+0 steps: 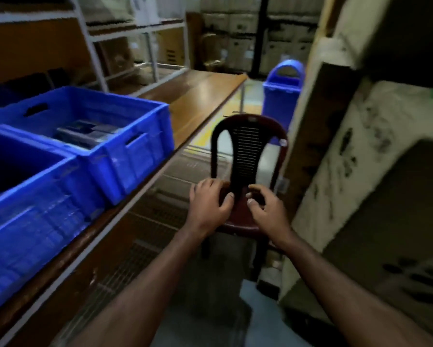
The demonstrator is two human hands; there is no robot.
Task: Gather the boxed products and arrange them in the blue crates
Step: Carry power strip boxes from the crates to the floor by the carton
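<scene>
Storeroom aisle: both hands reach empty over a chair seat, crates wait on the bench to the left.

Nearest, the left hand [209,204] and right hand [266,209] hover with loosely spread fingers above the dark maroon moulded-plastic chair [248,146], gripping nothing; contact with the seat cannot be told. No boxed product shows on the seat. Recommended: locate a box first, take it with both hands, carry it level. Left, the near blue plastic crate [27,211] adjoins the far blue plastic crate [125,151], which holds dark flat boxed products [85,132], on the long wooden bench [200,96].
</scene>
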